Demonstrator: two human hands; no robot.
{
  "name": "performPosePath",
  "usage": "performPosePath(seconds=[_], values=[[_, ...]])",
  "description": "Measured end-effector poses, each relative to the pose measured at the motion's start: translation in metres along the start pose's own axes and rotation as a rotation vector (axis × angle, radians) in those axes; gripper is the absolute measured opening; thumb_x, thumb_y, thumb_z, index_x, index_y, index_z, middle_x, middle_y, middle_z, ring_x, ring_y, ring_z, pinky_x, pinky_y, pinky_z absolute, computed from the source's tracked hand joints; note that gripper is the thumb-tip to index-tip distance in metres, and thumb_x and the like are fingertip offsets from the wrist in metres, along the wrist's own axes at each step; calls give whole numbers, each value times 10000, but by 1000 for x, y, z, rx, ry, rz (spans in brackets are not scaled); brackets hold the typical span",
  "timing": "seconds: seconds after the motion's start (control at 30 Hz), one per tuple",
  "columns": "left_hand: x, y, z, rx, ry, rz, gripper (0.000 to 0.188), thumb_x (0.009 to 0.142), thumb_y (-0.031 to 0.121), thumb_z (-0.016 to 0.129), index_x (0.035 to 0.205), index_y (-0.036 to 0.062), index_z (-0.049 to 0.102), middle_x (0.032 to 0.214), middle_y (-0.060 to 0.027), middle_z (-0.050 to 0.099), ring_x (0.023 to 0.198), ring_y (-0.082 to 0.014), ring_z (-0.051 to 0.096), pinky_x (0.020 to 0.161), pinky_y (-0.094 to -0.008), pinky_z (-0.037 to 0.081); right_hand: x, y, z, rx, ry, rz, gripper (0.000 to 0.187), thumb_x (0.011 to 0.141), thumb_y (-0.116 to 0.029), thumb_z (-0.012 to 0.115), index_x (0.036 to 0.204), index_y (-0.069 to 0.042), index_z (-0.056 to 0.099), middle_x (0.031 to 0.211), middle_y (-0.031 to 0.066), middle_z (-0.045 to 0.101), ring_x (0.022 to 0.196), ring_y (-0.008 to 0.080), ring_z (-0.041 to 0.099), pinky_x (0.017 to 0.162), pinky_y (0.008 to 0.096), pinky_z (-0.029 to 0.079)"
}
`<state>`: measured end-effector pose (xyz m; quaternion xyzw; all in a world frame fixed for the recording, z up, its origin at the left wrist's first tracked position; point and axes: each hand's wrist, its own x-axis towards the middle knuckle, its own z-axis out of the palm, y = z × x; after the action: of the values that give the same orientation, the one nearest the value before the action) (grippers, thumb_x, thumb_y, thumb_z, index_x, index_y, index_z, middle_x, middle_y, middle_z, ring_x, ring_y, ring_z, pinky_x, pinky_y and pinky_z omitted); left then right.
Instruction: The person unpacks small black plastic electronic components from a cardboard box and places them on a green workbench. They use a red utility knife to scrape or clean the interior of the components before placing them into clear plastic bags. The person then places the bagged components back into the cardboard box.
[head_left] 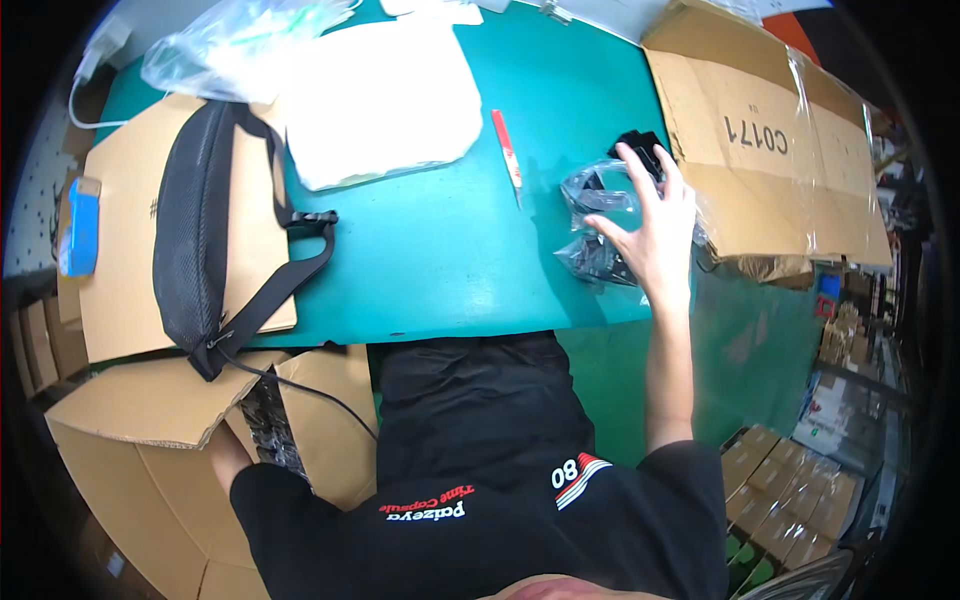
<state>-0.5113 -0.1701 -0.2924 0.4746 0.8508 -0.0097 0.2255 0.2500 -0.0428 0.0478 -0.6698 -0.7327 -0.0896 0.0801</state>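
Fingers spread and curved, my right hand (657,225) is over the right part of the table, with nothing visible in its grasp. Around it lie clear plastic bags with dark items inside, one bag (592,192) by the thumb and another bag (596,260) nearer the table edge. A black item (640,143) sits just beyond the fingertips. My left forearm (228,462) reaches into an open cardboard box (150,410) at the lower left. The box flap hides my left hand. Inside the box, dark items in clear wrapping (268,430) show.
On the left, a black belt bag (195,220) with a buckled strap lies on flat cardboard (120,280). A white bag (385,105) and clear plastic (230,50) lie behind. A red utility knife (507,155) rests mid-table. A large carton (750,150) stands right; a blue box (80,227) far left.
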Motion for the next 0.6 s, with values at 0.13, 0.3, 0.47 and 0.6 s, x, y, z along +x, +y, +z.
performPosePath(seconds=[0.13, 0.3, 0.47, 0.6], values=[[-65, -19, -42, 89, 361, -148, 286, 1015, 150, 628, 1198, -69, 612, 1108, -146, 710, 976, -233, 671, 887, -360, 542, 16, 27, 41, 96, 76, -144, 184, 865, -192, 765, 1031, -134, 711, 1178, 61, 663, 1120, 352, 593, 915, 452, 497], [-184, 100, -144, -396, 1187, 19, 263, 1019, 130, 617, 1145, -100, 636, 1095, -158, 712, 976, -247, 669, 886, -370, 542, 7, 9, 2, 453, 144, -80, 76, 923, -33, 665, 997, -23, 650, 965, 143, 656, 893, 321, 669, 799, 393, 533], [-300, 326, -164, -751, 1098, 971, 369, 981, 285, 640, 1075, -65, 572, 983, -189, 599, 819, -298, 626, 750, -403, 554, 0, -37, -40, 799, 30, -231, 128, 895, 55, 647, 1015, 10, 644, 980, 161, 671, 899, 338, 677, 824, 379, 544], [-308, 437, -157, -351, 434, 1141, 759, 662, 313, 918, 1352, 154, 647, 1382, -223, 549, 1177, -413, 612, 977, -477, 518, -10, -78, -36, 1015, -133, -475, 178, 868, 73, 661, 1034, 10, 646, 1016, 161, 678, 955, 345, 672, 843, 397, 548]])
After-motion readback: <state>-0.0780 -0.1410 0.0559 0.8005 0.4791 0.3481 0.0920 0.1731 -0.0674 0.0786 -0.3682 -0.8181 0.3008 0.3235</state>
